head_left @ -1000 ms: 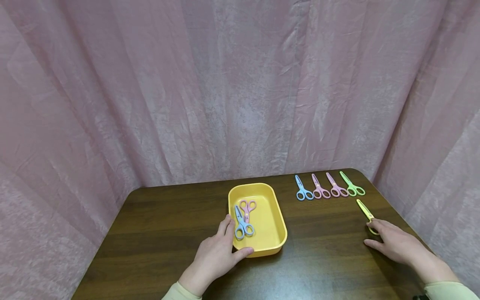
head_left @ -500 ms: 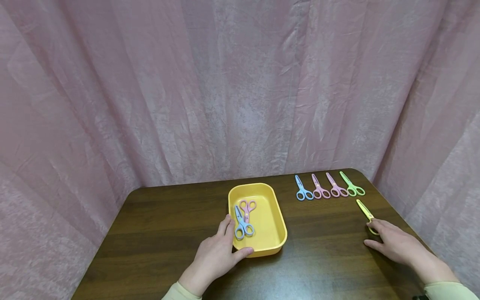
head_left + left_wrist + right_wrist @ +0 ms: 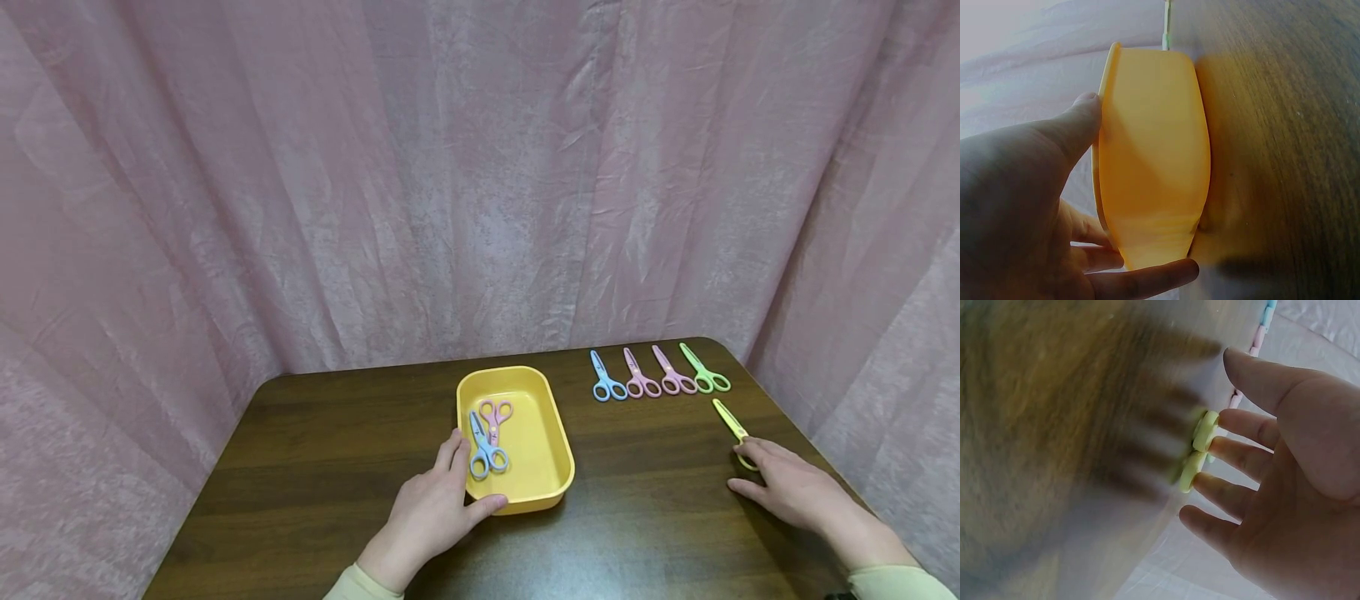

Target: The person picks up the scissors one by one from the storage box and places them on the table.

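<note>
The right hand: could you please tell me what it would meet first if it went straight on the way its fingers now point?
The right hand would most likely meet the yellow scissors first; their handle loops lie just at its fingertips, though whether they touch is unclear.

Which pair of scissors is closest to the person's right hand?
The only yellow pair, at the fingertips of the right hand; the row of four lies farther back, and the tray holds two more.
</note>
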The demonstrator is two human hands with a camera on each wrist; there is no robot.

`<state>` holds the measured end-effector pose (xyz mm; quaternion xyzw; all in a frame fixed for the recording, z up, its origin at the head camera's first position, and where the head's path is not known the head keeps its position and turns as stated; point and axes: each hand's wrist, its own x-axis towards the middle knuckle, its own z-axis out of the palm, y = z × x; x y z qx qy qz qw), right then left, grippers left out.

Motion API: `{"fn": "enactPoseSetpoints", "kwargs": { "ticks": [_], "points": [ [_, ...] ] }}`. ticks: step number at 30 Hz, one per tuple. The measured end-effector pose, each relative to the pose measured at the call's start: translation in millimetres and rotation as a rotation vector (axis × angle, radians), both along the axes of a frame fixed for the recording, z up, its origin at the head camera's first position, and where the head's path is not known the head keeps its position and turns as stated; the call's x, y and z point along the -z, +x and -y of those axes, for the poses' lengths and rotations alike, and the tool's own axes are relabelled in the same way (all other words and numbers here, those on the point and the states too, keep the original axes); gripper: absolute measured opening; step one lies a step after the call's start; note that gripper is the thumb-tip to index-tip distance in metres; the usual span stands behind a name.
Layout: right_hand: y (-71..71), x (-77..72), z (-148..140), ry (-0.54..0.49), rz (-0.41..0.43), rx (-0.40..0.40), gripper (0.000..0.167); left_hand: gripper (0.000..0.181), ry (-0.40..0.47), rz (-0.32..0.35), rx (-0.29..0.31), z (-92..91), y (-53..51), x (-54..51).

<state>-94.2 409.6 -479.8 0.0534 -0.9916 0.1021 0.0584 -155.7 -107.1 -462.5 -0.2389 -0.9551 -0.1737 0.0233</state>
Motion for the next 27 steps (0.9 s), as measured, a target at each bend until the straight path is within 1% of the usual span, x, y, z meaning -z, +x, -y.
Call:
{"fn": "enactPoseSetpoints", "kwargs": {
  "ticks": [4,8,14,18,23,27],
  "points": [
    [-0.5,-2.1,-0.3,0.000,-0.004,-0.008,0.052,0.103,0.000,-0.001,0.001,-0.1,0.5,0.1],
    [0.8,-6.7,0.3,0.000,-0.004,-0.006,0.054,0.103,0.004,0.001,0.003,-0.3,0.7,0.3],
    [1.6,-13.9,4.8,0.009,-0.063,-0.021,0.061,0.104,-0.002,-0.003,0.002,-0.3,0.5,-0.2],
    [0.8,-18.8,11.3,0.014,-0.091,-0.037,0.065,0.104,0.001,-0.001,0.001,-0.3,0.5,-0.9],
    [-2.3,-24.8,23.2,0.026,-0.090,-0.061,0.067,0.104,-0.004,0.000,-0.001,-0.5,0.5,-1.4],
    [-4.7,-27.8,32.6,0.043,-0.121,-0.088,0.067,0.104,-0.012,0.009,-0.003,-0.6,0.5,-2.3]
  ]
}}
